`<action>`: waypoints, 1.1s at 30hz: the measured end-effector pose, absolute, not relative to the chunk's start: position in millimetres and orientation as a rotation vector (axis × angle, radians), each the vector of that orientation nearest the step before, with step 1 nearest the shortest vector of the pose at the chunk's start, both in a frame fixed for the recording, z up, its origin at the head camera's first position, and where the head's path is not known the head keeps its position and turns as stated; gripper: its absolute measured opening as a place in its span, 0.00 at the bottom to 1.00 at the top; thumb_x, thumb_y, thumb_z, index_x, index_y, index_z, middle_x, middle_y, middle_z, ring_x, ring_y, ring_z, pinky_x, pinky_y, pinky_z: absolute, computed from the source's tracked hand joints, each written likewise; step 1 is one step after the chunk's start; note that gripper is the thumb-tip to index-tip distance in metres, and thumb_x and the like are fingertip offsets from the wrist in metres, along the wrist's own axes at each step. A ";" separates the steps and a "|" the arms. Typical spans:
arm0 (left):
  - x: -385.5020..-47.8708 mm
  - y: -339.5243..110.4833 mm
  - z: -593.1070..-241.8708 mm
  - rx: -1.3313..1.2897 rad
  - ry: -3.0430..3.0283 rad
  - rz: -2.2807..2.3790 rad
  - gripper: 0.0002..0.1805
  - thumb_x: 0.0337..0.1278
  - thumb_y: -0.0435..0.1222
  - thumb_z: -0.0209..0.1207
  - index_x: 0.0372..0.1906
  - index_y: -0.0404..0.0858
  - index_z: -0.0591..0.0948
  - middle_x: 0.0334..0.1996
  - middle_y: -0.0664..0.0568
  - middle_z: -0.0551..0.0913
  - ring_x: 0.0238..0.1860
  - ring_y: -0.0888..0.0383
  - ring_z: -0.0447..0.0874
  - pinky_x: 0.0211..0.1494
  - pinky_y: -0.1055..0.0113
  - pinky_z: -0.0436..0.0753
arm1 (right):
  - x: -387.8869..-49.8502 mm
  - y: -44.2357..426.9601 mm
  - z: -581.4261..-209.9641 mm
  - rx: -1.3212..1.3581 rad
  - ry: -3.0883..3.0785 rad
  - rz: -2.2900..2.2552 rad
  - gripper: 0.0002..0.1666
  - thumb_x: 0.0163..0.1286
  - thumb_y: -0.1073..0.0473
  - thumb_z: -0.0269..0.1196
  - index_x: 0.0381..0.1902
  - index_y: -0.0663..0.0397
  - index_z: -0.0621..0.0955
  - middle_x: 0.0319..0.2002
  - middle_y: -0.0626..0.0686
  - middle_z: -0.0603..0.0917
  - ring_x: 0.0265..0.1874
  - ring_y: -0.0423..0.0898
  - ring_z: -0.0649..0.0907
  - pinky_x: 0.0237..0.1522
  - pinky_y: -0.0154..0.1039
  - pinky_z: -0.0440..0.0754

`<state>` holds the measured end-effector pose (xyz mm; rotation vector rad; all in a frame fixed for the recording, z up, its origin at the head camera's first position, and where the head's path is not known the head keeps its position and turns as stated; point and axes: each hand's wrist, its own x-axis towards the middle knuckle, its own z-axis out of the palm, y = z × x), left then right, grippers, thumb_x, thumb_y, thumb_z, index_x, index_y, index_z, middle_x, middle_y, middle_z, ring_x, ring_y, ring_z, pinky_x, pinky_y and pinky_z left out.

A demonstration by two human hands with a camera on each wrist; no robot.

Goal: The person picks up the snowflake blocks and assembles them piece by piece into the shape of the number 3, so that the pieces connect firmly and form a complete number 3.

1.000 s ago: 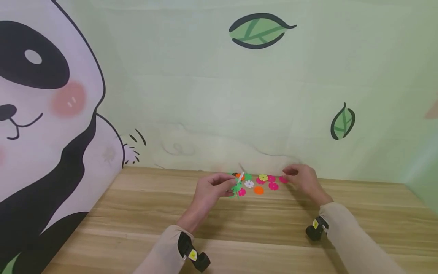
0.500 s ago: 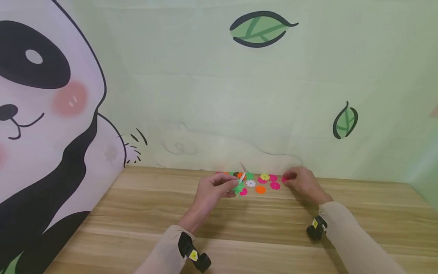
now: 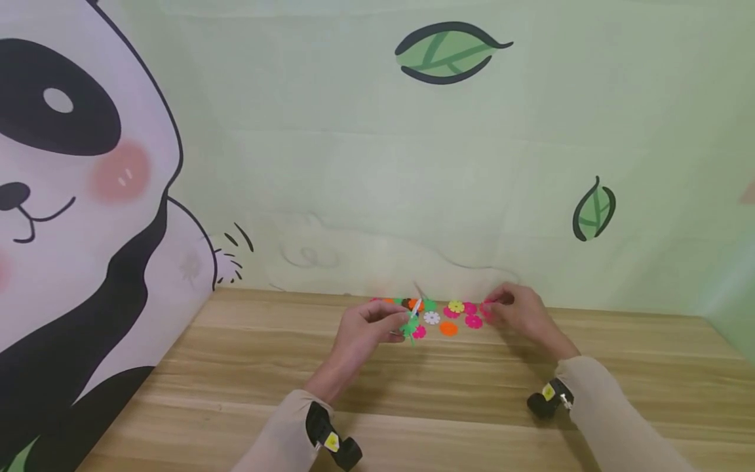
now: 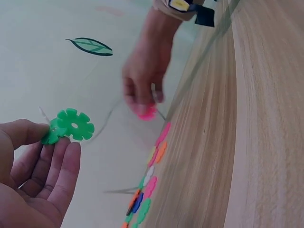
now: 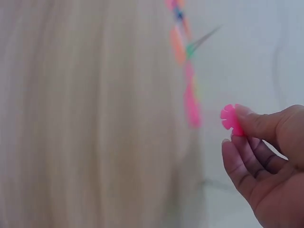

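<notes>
One wood-grained table (image 3: 413, 406), cut off by the bottom edge, spreads across the lower head view, beside a printed panda (image 3: 65, 131) cropped at the left. At lower centre, the left hand (image 3: 366, 324) and right hand (image 3: 522, 308) flank loose multicoloured flower discs (image 3: 448, 328), partly screened by the left hand and blurred in the right wrist view. The left pinches overlapping bright green notched discs (image 4: 65, 118), partly covered, a white piece (image 3: 416, 307) showing as a sliver; the right pinches one flat pink disc (image 5: 230, 118), partly under its thumb.
</notes>
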<state>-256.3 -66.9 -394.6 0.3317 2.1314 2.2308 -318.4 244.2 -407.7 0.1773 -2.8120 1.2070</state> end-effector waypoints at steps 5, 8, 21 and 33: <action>-256.4 -66.8 -396.5 0.401 2.097 2.215 0.10 0.68 0.31 0.68 0.47 0.27 0.87 0.42 0.46 0.88 0.35 0.51 0.90 0.48 0.57 0.92 | -298.5 221.2 -385.4 0.201 -2.629 1.441 0.14 0.78 0.61 0.67 0.54 0.66 0.81 0.46 0.61 0.86 0.45 0.61 0.86 0.45 0.41 0.91; -255.9 -66.6 -396.5 0.432 2.085 2.195 0.11 0.69 0.31 0.67 0.48 0.26 0.87 0.40 0.45 0.88 0.34 0.52 0.91 0.47 0.57 0.92 | -285.0 207.8 -374.5 0.237 -2.537 1.578 0.16 0.78 0.60 0.67 0.55 0.65 0.81 0.47 0.61 0.87 0.44 0.59 0.88 0.45 0.36 0.90; -252.5 -65.7 -393.9 0.468 2.126 2.126 0.09 0.67 0.28 0.67 0.47 0.26 0.87 0.38 0.45 0.89 0.35 0.51 0.91 0.46 0.59 0.92 | -258.5 178.6 -366.0 0.468 -2.411 1.757 0.15 0.78 0.59 0.68 0.57 0.60 0.86 0.48 0.58 0.89 0.42 0.56 0.90 0.50 0.44 0.91; -249.4 -66.9 -392.3 0.473 2.147 2.104 0.11 0.68 0.31 0.68 0.48 0.27 0.87 0.39 0.43 0.89 0.35 0.52 0.91 0.49 0.57 0.92 | -251.4 168.7 -366.4 0.579 -2.348 1.768 0.15 0.76 0.60 0.69 0.55 0.61 0.87 0.47 0.58 0.89 0.39 0.54 0.90 0.48 0.41 0.91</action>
